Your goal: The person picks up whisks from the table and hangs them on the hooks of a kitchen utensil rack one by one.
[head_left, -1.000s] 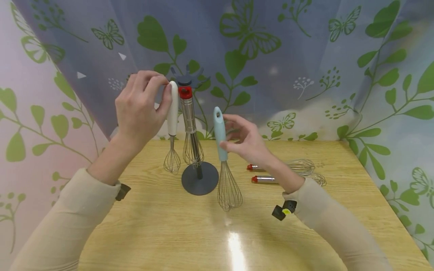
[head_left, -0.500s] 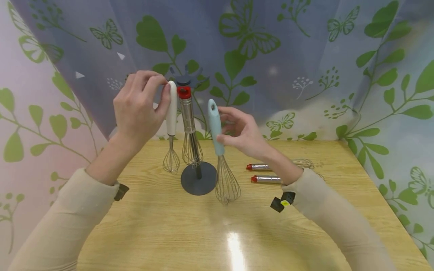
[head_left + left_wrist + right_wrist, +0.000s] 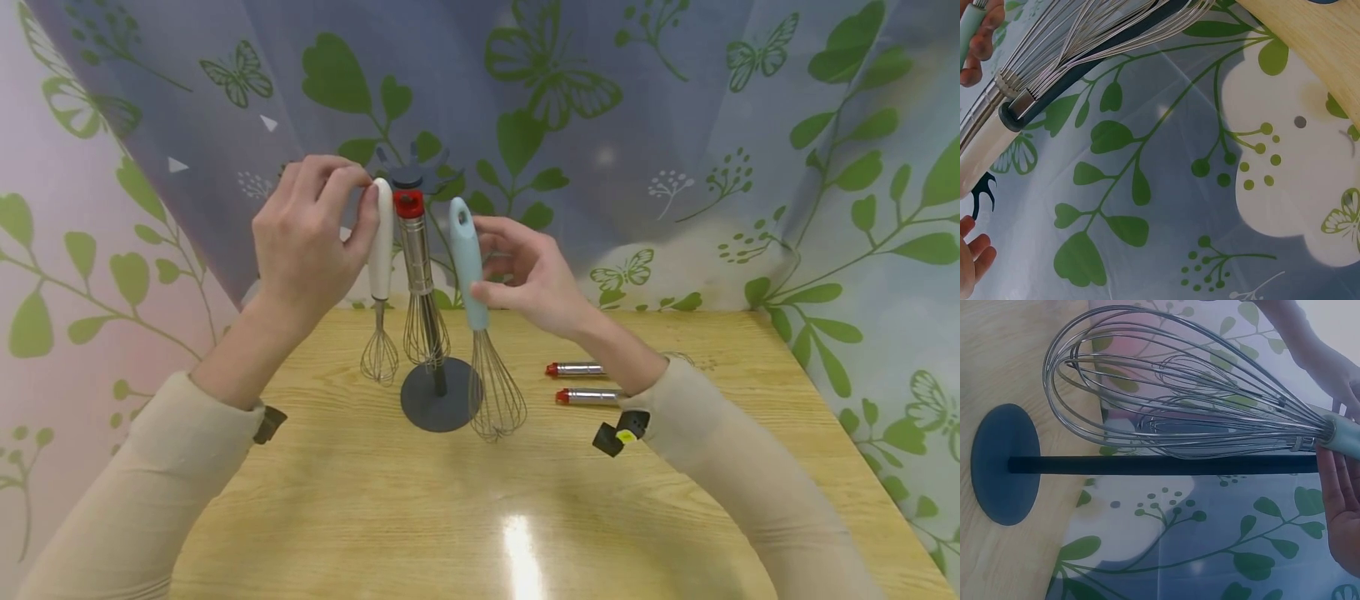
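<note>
My left hand (image 3: 311,225) pinches the top end of a small whisk with a white handle (image 3: 381,242), which hangs upright beside the stand. My right hand (image 3: 536,275) holds a larger balloon whisk by its light blue handle (image 3: 468,262), thumb on the near side. This whisk tilts slightly, its wire loops (image 3: 1166,381) overlapping the post in the right wrist view. The dark stand has a round base (image 3: 427,408) and a ring of hooks (image 3: 408,177) on top. Between both hands, a steel-handled whisk (image 3: 415,250) with a red end hangs at the stand.
Two more steel whisks with red ends, one farther back (image 3: 577,369) and one nearer (image 3: 588,397), lie on the wooden table (image 3: 360,508) at right, partly behind the right forearm. A curtain (image 3: 660,100) with leaves and butterflies closes off the back.
My right hand has moved left and up with the light blue whisk, bringing it closer to the stand. The left hand and the white-handled whisk have stayed nearly still.
</note>
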A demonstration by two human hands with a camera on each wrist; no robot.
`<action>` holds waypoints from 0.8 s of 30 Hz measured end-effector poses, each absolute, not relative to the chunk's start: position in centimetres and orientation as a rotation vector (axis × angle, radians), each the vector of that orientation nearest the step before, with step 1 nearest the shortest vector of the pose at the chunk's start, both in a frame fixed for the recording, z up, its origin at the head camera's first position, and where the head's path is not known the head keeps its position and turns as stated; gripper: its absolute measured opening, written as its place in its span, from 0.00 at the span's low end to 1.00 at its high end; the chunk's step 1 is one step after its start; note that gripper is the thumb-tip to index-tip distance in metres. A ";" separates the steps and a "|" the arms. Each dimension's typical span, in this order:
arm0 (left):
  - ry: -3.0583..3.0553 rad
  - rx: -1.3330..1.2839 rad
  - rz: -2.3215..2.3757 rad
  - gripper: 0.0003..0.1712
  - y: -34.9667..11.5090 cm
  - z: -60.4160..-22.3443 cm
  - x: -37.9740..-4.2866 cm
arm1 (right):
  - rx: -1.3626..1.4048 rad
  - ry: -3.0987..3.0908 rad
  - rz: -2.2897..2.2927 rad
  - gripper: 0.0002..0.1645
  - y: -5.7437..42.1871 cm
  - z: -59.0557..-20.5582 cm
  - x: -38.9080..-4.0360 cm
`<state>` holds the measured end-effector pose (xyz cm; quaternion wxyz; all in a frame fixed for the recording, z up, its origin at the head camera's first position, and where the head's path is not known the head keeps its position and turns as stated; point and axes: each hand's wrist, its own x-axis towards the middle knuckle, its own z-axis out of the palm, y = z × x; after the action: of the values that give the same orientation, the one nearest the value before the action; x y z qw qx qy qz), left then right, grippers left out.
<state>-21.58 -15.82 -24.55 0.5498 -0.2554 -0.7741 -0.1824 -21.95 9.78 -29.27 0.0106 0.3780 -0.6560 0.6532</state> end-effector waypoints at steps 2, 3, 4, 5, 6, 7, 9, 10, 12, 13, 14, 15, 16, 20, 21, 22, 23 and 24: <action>-1.832 -0.607 -0.432 0.15 -15.8 -24.5 -21.6 | 1.176 -2.040 2.048 0.42 9.7 -29.0 -22.0; -1.831 -0.608 -0.433 0.15 -15.8 -24.5 -21.6 | 1.173 -2.036 2.054 0.41 9.7 -28.9 -22.0; -1.831 -0.609 -0.433 0.15 -15.8 -24.5 -21.6 | 1.172 -2.030 2.062 0.41 9.6 -28.8 -22.0; -1.831 -0.610 -0.433 0.15 -15.8 -24.5 -21.6 | 1.171 -2.023 2.072 0.41 9.6 -28.7 -22.1; -1.831 -0.610 -0.434 0.15 -15.8 -24.5 -21.6 | 1.169 -2.016 2.081 0.41 9.6 -28.6 -22.1; -1.832 -0.611 -0.434 0.15 -15.8 -24.5 -21.6 | 1.168 -2.013 2.090 0.41 9.6 -28.5 -22.1; -1.834 -0.610 -0.436 0.15 -15.9 -24.5 -21.6 | 1.163 -2.009 2.110 0.41 9.5 -28.4 -22.2; -1.835 -0.610 -0.436 0.15 -15.9 -24.5 -21.6 | 1.161 -2.009 2.118 0.40 9.5 -28.3 -22.2; -1.839 -0.609 -0.435 0.15 -15.9 -24.5 -21.6 | 1.155 -2.015 2.127 0.40 9.5 -28.2 -22.2; -1.841 -0.609 -0.433 0.15 -15.9 -24.5 -21.6 | 1.154 -2.016 2.131 0.40 9.5 -28.2 -22.2; -1.843 -0.609 -0.432 0.15 -15.9 -24.5 -21.6 | 1.154 -2.015 2.136 0.40 9.5 -28.1 -22.2; -1.844 -0.610 -0.432 0.15 -15.9 -24.5 -21.6 | 1.154 -2.013 2.141 0.40 9.5 -28.1 -22.2; -1.845 -0.610 -0.431 0.15 -15.9 -24.5 -21.6 | 1.155 -2.011 2.142 0.40 9.5 -28.1 -22.2; -1.845 -0.607 -0.429 0.15 -15.8 -24.5 -21.5 | 1.159 -1.991 2.160 0.40 9.4 -27.9 -22.3; -1.844 -0.605 -0.429 0.15 -15.8 -24.5 -21.5 | 1.159 -1.988 2.160 0.40 9.4 -27.9 -22.3; -1.843 -0.603 -0.429 0.15 -15.8 -24.5 -21.5 | 1.159 -1.987 2.160 0.39 9.4 -27.9 -22.3; -1.842 -0.602 -0.429 0.15 -15.8 -24.5 -21.5 | 1.160 -1.984 2.162 0.39 9.3 -27.8 -22.3; -1.840 -0.601 -0.429 0.15 -15.8 -24.5 -21.5 | 1.160 -1.985 2.157 0.39 9.3 -27.8 -22.3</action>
<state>-21.50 -15.81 -24.51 0.5476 -0.2534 -0.7766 -0.1812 -22.30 9.34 -27.76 -0.0054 0.3680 -0.6296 0.6842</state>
